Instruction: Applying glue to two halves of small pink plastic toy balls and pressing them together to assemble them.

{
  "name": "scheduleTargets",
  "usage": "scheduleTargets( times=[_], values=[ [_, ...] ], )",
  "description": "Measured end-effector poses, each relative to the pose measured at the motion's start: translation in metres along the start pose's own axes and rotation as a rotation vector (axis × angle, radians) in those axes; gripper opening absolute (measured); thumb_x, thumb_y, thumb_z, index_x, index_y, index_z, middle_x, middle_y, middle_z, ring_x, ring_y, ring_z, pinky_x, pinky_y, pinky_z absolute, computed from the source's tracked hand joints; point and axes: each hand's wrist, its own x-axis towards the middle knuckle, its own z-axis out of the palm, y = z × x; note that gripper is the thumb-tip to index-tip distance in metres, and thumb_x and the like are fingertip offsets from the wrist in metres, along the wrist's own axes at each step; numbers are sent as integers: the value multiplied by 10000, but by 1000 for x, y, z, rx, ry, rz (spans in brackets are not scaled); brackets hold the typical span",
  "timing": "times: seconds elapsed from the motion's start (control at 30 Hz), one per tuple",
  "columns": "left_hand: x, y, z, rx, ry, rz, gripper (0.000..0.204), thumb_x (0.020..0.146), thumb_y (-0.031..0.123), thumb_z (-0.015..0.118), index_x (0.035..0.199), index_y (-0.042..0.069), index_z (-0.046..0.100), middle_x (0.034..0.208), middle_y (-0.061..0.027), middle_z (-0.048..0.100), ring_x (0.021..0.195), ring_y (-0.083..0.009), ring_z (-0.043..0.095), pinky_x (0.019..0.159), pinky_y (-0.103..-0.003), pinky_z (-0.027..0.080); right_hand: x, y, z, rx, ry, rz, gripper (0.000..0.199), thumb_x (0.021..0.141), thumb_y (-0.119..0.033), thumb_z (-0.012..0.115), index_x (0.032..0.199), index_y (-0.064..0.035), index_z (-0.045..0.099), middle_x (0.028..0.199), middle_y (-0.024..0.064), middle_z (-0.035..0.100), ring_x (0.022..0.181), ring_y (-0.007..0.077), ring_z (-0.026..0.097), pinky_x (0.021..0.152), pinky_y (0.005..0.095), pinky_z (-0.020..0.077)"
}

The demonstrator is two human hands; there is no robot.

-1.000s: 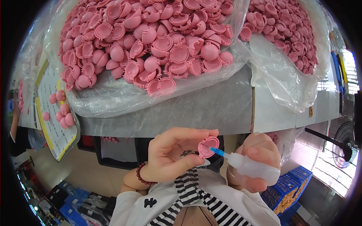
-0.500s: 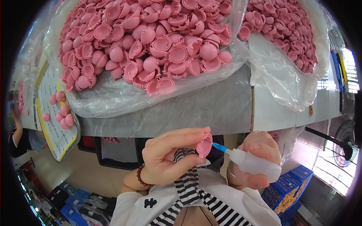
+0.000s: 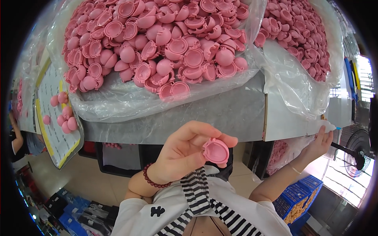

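One pink shell [image 3: 215, 151] sits pinched between the thumb and fingertips of my left hand [image 3: 185, 151], hollow side facing me, just above my striped shirt [image 3: 204, 196]. A moment ago my right hand [image 3: 318, 143] was close beside it, holding the nozzle of a small white squeeze bottle [image 3: 323, 126] to the shell's rim; now that hand has swung well off to my right, fingers still wrapped round the bottle near the table edge, so I judge the dab on this shell is finished and the shell is ready to move on. Beyond my left hand, across the grey table [image 3: 220, 114], lies a big clear plastic bag [image 3: 118, 104] heaped with more pink shells, and a second such bag [image 3: 291, 78] sits beyond my right hand. Off to the left of my left hand lies a white sheet with a yellow border [image 3: 59, 133], with a few pink pieces on it. Below my right hand stand blue crates [image 3: 297, 194].
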Motion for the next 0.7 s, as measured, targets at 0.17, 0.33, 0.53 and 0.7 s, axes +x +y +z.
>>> scheduleTargets(
  times=[0.17, 0.33, 0.53, 0.7],
  values=[
    [1, 2, 0, 87, 40, -17, 459, 696, 188, 719, 1022, 43, 430, 1016, -209, 537, 771, -235, 599, 683, -332, 502, 26, 45, -11, -44, -205, 44, 447, 755, -14, 620, 1144, 65, 416, 1071, 129, 540, 936, 175, 529, 791, 266, 431],
    [-4, 5, -2, 411, 1, 246, 417, 664, -48, 683, 1024, -46, 473, 1063, -199, 514, 992, -232, 532, 853, -332, 437, 12, 0, 18, -291, 199, -214, 443, 736, -19, 639, 1128, 11, 435, 1124, 92, 462, 950, 190, 483, 785, 305, 426],
    [-7, 3, 3, 453, -49, 234, 422, 659, -67, 678, 1032, -55, 482, 1068, -204, 516, 973, -227, 540, 839, -326, 448, -4, -95, 132, -132, -961, -734, 249, 704, -8, 589, 947, -51, 554, 885, 62, 585, 849, 195, 545, 750, 301, 425],
    [-8, -2, 9, 439, -108, 189, 415, 665, -68, 671, 1034, -58, 483, 1074, -206, 519, 984, -231, 539, 848, -336, 447, 9, -76, 199, -184, -1138, -887, 209, 727, -74, 557, 935, -49, 561, 842, 67, 585, 738, 230, 549, 695, 325, 442]
  ],
)
